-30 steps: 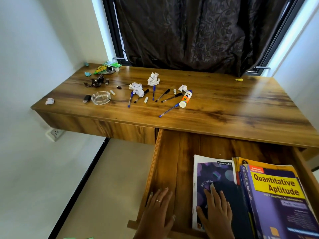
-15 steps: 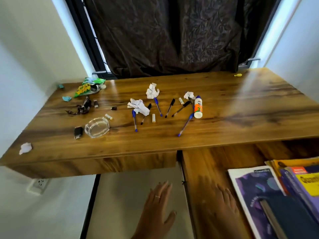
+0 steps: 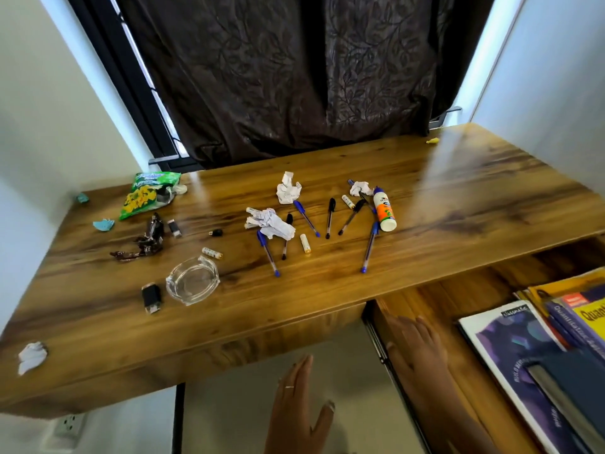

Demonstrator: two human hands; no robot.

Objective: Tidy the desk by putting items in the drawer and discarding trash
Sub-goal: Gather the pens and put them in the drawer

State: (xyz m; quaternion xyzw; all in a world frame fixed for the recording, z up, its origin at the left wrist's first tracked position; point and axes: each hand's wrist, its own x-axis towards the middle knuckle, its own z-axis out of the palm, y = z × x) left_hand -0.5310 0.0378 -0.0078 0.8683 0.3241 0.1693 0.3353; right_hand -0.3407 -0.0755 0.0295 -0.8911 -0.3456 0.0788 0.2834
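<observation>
Barely started, I'd say: pulled-out wooden drawer (image 3: 435,296) has only books; blue pens (image 3: 268,253) and crumpled white paper (image 3: 288,191) sit on the desktop beyond it. Left hand (image 3: 299,411) and right hand (image 3: 419,355) both flat, empty.

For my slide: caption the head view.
Both hands, left and right, hover empty near the open drawer below the cluttered desk.

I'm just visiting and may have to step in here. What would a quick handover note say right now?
Left hand: open, empty, in front of the desk.
Right hand: open, empty, over the open drawer.
In the drawer: books only.
Done: drawer opened; nothing cleared from the desk yet.
Left: pens, glue bottle and batteries into the drawer; crumpled paper, snack bag and dark wrapper to the trash. The glass ashtray also sits there.
</observation>
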